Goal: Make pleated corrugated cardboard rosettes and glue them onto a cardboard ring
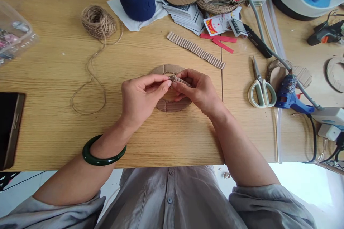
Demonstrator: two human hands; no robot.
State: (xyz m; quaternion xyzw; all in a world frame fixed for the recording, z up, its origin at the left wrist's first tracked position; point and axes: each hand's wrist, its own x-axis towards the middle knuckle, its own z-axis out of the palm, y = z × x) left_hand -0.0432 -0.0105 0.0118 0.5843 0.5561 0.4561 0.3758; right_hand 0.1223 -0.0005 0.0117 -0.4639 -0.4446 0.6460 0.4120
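Near the centre of the frame, a narrow brown corrugated cardboard strip [172, 78] sits between the two hands, its left end bunched, apparently curled, at the fingertips. From there its long axis runs rightward and slightly down the frame, partly hidden by the right hand [200, 89], so that hand lies along its length while the left hand [142, 96] meets only the bunched end. Both hands are narrowed to a pinch of thumb and finger on it.

Directly beneath them a flat tan cardboard ring [172, 106] lies on the light wooden table [150, 143], partly covered by the fingers; whether the strip touches it cannot be told.

A second, longer ribbed cardboard strip [196, 50] lies just above the right hand, slanting from upper left to lower right, well within the open. Scissors with pale green and white handles [259, 86] and a blue glue gun [288, 93] lie farther off at the right. A ball of brown twine [98, 22] is at upper left, its loose loop trailing down, apart from the left hand. Nothing stands between the hands and the longer strip.
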